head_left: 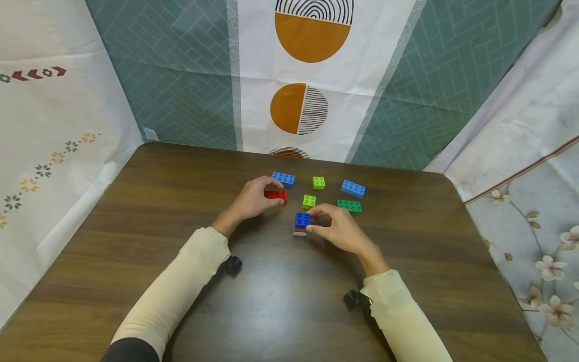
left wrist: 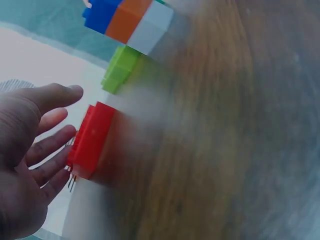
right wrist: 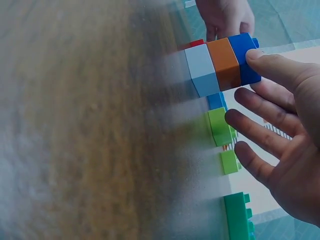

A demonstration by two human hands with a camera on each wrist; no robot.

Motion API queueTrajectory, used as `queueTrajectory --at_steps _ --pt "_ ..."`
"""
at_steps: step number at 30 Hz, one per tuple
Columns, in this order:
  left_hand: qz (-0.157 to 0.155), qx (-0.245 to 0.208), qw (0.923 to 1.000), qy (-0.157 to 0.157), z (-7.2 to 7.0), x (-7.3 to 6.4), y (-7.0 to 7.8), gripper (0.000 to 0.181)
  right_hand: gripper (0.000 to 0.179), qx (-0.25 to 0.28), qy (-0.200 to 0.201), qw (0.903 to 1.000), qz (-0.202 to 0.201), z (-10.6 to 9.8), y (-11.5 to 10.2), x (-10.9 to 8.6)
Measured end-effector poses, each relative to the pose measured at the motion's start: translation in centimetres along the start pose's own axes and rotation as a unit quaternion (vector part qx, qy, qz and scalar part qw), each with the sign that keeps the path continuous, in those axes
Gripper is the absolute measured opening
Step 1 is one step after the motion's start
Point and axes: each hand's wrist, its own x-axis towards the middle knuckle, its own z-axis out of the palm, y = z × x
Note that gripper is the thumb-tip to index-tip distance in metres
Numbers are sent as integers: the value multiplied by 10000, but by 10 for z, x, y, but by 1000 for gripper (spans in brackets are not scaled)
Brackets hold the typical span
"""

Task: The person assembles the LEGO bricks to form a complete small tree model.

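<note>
My right hand [head_left: 339, 229] pinches the dark blue brick [head_left: 302, 220] between thumb and forefinger. This brick tops a small upright stack, over an orange-brown brick [right wrist: 223, 64] and a pale grey-white one [right wrist: 202, 70]. In the right wrist view the thumb lies against its side while the other fingers spread apart. To the left, my left hand [head_left: 254, 198] reaches around the red brick [head_left: 277, 196]. Its thumb stands off the red brick [left wrist: 92, 142] in the left wrist view, with the fingers loosely bent behind it.
Behind the hands lie a blue brick [head_left: 283, 178], another blue brick [head_left: 353, 188] and a green brick [head_left: 349, 206]. Two lime bricks, one nearer [head_left: 309, 201] and one farther [head_left: 318, 182], sit between them. Patterned cloth [head_left: 194, 75] hangs along the back of the brown table [head_left: 271, 301].
</note>
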Motion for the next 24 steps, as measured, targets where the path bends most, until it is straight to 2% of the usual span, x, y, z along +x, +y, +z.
queueTrajectory --at_steps 12,24 --pt "-553 377 9977 -110 6 7 -13 40 34 -51 -24 10000 47 1 -2 1" --pt "-616 518 9965 -231 6 10 -13 40 34 -54 9 10000 38 0 -2 -1"
